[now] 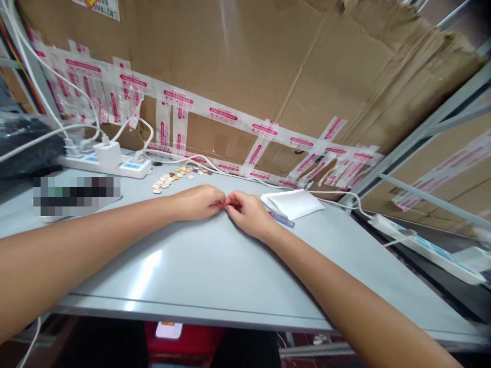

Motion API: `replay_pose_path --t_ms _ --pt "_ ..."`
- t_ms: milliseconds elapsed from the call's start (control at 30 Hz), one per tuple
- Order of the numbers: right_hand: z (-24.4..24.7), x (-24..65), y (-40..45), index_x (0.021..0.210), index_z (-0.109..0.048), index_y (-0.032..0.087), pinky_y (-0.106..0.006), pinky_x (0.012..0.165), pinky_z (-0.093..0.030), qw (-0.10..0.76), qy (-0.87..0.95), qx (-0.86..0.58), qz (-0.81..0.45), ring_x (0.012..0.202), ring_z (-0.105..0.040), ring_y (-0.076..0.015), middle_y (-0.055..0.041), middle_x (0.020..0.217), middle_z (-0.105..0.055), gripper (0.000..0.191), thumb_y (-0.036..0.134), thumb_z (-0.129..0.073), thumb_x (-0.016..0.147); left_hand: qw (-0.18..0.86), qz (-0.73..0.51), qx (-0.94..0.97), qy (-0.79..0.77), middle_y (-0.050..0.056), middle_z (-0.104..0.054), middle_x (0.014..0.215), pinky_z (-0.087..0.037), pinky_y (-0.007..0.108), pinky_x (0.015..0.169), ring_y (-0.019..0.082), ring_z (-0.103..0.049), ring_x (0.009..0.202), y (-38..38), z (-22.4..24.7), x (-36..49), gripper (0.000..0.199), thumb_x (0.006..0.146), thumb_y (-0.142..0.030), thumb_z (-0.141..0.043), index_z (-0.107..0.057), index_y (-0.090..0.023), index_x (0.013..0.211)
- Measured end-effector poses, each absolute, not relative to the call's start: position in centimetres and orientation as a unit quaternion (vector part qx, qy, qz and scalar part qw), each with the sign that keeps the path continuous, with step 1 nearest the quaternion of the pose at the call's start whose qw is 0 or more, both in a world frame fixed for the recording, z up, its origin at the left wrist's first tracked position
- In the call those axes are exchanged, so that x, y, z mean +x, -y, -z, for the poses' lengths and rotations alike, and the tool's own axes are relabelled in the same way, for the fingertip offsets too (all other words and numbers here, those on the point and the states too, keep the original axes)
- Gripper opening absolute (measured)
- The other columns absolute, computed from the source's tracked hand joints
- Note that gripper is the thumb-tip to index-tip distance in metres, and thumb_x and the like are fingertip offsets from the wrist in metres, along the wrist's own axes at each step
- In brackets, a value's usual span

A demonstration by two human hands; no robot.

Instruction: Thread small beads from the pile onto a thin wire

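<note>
My left hand [202, 201] and my right hand [247, 210] meet above the middle of the table [207, 266], their fingertips pinched together and touching. Whatever sits between the fingers is too small or too hidden to name. Beyond my left hand lies a loose group of small flat pieces [164, 180], cream-coloured at the near side, with yellow, pink and purple ones farther back. Just right of my right hand rest a purplish pen-like object [283, 220] and a folded white paper [295, 203].
A white power strip [136, 167] with plugs and cables stands at the back left, near a blurred-out object [76, 197]. Behind the table rises a large taped cardboard box [238, 66]. Another power strip [429, 250] lies at the right. A phone [169, 330] shows below the front edge.
</note>
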State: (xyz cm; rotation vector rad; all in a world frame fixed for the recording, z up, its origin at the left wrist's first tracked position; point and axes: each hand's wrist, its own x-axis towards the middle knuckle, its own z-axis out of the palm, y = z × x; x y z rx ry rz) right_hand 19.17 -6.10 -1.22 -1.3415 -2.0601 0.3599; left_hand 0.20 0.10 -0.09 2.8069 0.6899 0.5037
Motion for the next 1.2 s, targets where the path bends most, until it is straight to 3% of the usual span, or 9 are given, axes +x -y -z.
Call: replay_pose_path --t_ms 800,1000,1200 --pt "0.9 19.0 6.3 0.08 -0.063 0.021 -0.025 0.064 -0.042 0.319 0.782 -0.518 -0.136 0.066 -0.06 -0.0133 0.0023 0.075 -0.069 0.008 0.018 -0.056 0.081 0.092 -0.158 0.952 -0.247 0.004 -0.067 0.071 -0.037 0.024 0.059 0.015 -0.057 0.064 0.1 0.2 0.5 0.023 0.086 -0.021 -0.045 -0.063 -0.018 0.073" --pt "0.3 18.9 6.8 0.079 -0.06 0.021 -0.025 0.066 -0.041 0.313 0.782 -0.522 -0.136 0.067 -0.059 -0.0134 0.0016 0.075 -0.069 0.006 0.019 -0.055 0.082 0.095 -0.152 0.951 -0.251 0.005 -0.068 0.075 -0.039 0.026 0.063 0.016 -0.058 0.068 0.2 0.1 0.4 0.024 0.087 -0.023 -0.043 -0.065 -0.018 0.078" --pt "-0.3 19.3 6.9 0.082 -0.057 0.021 -0.027 0.065 -0.042 0.353 0.762 -0.525 -0.137 0.067 -0.058 -0.0139 0.0013 0.076 -0.066 0.003 0.024 -0.057 0.082 0.146 -0.202 0.92 -0.303 0.004 -0.07 0.085 -0.042 0.027 0.068 0.019 -0.061 0.076 0.2 -1.1 -0.2 0.029 0.083 -0.03 -0.046 -0.069 -0.018 0.098"
